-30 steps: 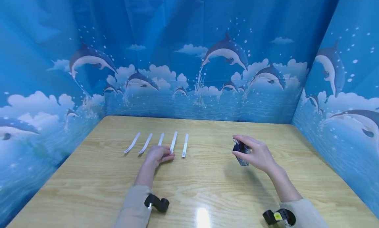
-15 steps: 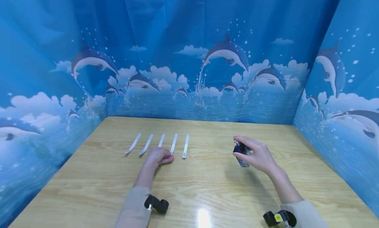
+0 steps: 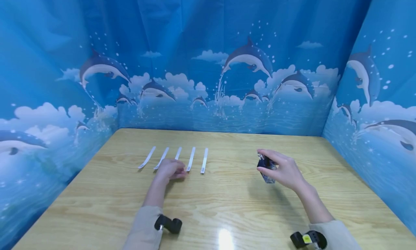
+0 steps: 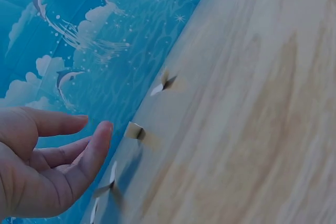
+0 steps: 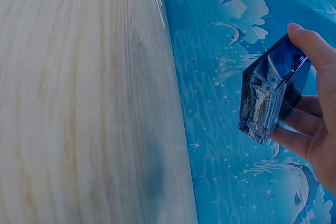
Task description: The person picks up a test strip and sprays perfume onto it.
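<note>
My left hand (image 3: 168,169) hovers low among several white paper strips, its fingers loosely bent with nothing between them. Its fingertips are beside the near end of the fourth strip (image 3: 191,159) from the left. The hand covers the near end of the third strip (image 3: 178,153). In the left wrist view, gaps show between thumb and fingers (image 4: 93,153), and upturned strip ends (image 4: 135,131) stand behind them. On the right, my right hand (image 3: 285,171) holds a dark blue faceted glass perfume bottle (image 5: 262,98) by its sides, above the table, tilted.
The strips lie in a row on the wooden table (image 3: 227,199); the leftmost strip (image 3: 147,157) curls at its near end, and the rightmost strip (image 3: 204,160) lies straighter. A blue dolphin-print curtain (image 3: 208,73) borders the table at the back and sides.
My left hand has let go of the fourth strip's near end and drawn slightly left, leaving the strip on the table. My right hand and the perfume bottle have stayed nearly still.
</note>
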The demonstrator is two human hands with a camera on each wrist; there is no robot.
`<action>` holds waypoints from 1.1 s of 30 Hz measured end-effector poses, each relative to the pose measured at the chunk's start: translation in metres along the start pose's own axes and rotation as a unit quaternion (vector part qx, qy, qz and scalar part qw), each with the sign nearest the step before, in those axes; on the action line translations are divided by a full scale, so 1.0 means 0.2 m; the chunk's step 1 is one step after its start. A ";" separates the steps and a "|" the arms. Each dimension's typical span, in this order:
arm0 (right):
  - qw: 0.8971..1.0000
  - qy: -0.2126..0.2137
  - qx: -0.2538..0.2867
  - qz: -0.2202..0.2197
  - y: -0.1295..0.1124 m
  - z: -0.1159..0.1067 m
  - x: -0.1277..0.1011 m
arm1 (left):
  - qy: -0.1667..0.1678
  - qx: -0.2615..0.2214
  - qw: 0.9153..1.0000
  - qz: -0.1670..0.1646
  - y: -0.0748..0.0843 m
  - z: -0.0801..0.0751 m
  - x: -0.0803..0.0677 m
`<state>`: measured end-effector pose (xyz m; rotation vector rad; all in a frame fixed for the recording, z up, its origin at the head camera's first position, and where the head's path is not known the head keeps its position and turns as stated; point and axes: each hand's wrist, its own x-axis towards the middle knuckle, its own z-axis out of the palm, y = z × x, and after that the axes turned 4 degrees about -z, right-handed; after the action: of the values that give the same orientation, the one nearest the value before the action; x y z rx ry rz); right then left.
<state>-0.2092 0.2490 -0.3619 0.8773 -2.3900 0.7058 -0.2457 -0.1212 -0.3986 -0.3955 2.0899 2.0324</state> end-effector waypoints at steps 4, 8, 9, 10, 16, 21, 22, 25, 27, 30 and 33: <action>1.000 -0.002 0.002 -0.001 0.00 -0.01 0.00 | -0.003 0.017 1.000 0.011 0.02 0.01 -0.01; 1.000 -0.005 0.002 0.000 -0.01 -0.01 0.00 | -0.014 0.026 0.999 0.015 0.04 0.03 0.00; 1.000 -0.005 0.002 0.001 -0.01 -0.01 0.00 | -0.015 0.030 0.999 0.017 0.05 0.04 0.00; 1.000 -0.005 0.001 -0.001 0.00 -0.01 0.00 | -0.015 0.035 0.999 0.017 0.05 0.05 0.00; 1.000 0.000 0.000 -0.010 0.00 -0.01 -0.01 | -0.019 0.075 0.997 0.023 0.08 0.09 0.01; 1.000 -0.003 -0.004 -0.008 0.01 -0.01 0.00 | -0.032 0.081 0.996 0.027 0.09 0.13 0.01; 1.000 -0.003 -0.005 -0.008 0.01 -0.01 0.00 | -0.034 0.080 0.996 0.028 0.09 0.14 0.01; 1.000 -0.004 -0.007 -0.008 0.01 -0.01 0.00 | -0.042 0.080 0.996 0.023 0.09 0.17 0.01; 1.000 -0.004 -0.007 -0.008 0.01 -0.01 0.00 | -0.045 0.087 0.995 0.020 0.09 0.19 0.01; 1.000 -0.007 -0.007 -0.006 0.00 -0.02 0.00 | -0.049 0.096 0.994 0.015 0.08 0.21 0.01; 1.000 -0.011 -0.007 -0.003 0.00 -0.02 0.00 | -0.052 0.103 0.993 0.007 0.06 0.22 0.01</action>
<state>-0.2080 0.2511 -0.3599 0.8908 -2.4088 0.6791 -0.2542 -0.0767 -0.3893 -0.2364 2.2146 1.7800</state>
